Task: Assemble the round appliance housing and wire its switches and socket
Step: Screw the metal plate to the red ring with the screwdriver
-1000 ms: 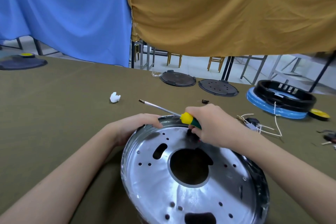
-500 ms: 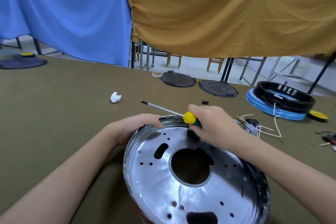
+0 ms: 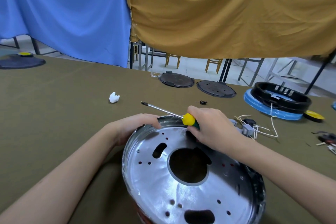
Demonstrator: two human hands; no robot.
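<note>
A round shiny metal housing with a large centre hole and several small holes lies bottom-up in front of me on the olive cloth. My left hand grips its far-left rim. My right hand rests on the far rim and holds a screwdriver by its yellow-green handle. The shaft points up-left, away from the housing. Grey switch parts with white wires lie just right of my right hand.
Two dark round plates lie at the table's far edge. A black ring on a blue base stands at the right, with a yellow disc beside it. A white crumpled scrap sits to the left. Blue and mustard cloths hang behind.
Both hands keep their hold with only slight shifts. The housing's near edge looks a little more tilted toward me.
</note>
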